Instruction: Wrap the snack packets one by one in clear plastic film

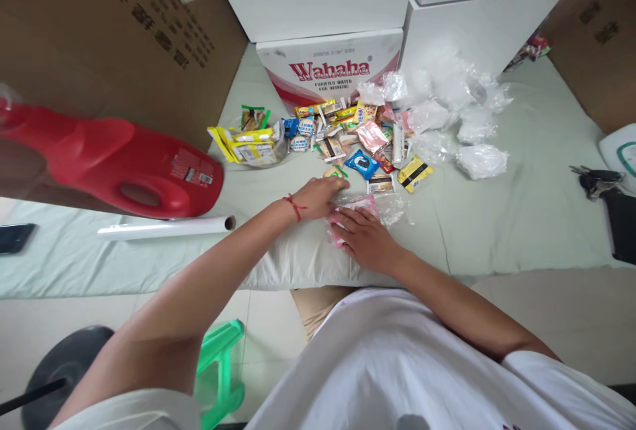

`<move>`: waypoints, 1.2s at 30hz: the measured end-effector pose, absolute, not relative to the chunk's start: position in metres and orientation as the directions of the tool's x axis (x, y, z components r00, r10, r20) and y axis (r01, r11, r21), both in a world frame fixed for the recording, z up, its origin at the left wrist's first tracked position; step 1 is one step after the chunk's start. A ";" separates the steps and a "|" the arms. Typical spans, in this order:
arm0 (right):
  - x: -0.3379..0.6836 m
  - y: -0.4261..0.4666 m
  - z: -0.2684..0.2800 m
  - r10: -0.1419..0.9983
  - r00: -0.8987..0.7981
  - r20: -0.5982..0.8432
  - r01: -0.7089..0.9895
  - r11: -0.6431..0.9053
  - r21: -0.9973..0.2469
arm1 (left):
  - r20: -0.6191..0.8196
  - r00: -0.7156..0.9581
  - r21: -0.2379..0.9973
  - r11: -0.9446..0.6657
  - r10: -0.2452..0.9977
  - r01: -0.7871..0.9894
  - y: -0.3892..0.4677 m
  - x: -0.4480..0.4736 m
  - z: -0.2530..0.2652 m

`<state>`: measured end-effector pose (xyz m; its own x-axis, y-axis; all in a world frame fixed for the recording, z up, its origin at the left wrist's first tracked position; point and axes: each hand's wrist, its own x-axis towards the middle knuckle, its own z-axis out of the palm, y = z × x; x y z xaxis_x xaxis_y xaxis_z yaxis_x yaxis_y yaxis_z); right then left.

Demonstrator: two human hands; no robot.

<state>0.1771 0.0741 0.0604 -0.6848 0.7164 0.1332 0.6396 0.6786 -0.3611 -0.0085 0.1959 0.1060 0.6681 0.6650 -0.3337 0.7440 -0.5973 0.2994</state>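
Observation:
Under my right hand (365,238) lies a pink-and-white packet (368,203) in clear plastic wrap (395,209). That hand rests flat on it with the fingers stretched out. My left hand (320,197), with a red string on the wrist, is curled at the upper left edge of the wrap and seems to pinch it; its fingertips are partly hidden. Just beyond are a green-and-yellow snack packet (335,171), a blue snack packet (364,163), a yellow one with a dark band (415,173), and a heap of small wrapped snacks (330,148).
White wrapped bundles (481,160) lie to the right of the heap. An open snack bag (253,152), a red jug (124,165) and a white roll (169,228) are at left. Behind stands a Wahaha carton (332,65). Keys (599,181) lie far right; a green stool (221,370) stands below.

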 end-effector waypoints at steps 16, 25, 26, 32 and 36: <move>0.175 0.073 0.060 0.726 -0.674 0.134 0.659 0.673 -0.334 | -0.302 0.611 0.127 -0.604 0.732 0.787 0.150 -0.013 0.133; 0.182 0.077 0.059 0.715 -0.686 0.139 0.602 0.664 -0.444 | -0.034 0.451 0.404 -0.401 0.892 0.822 0.083 -0.030 0.090; 0.183 0.077 0.058 0.718 -0.679 0.150 0.596 0.660 -0.458 | -0.019 0.375 0.455 -0.326 0.927 0.829 0.078 -0.033 0.085; 0.183 0.077 0.055 0.722 -0.666 0.184 0.596 0.665 -0.450 | 0.000 0.154 0.712 -0.109 0.988 0.694 0.060 -0.046 0.073; 0.180 0.077 0.055 0.731 -0.660 0.171 0.619 0.659 -0.428 | 0.088 -0.022 0.775 -0.055 0.996 0.629 0.048 -0.048 0.071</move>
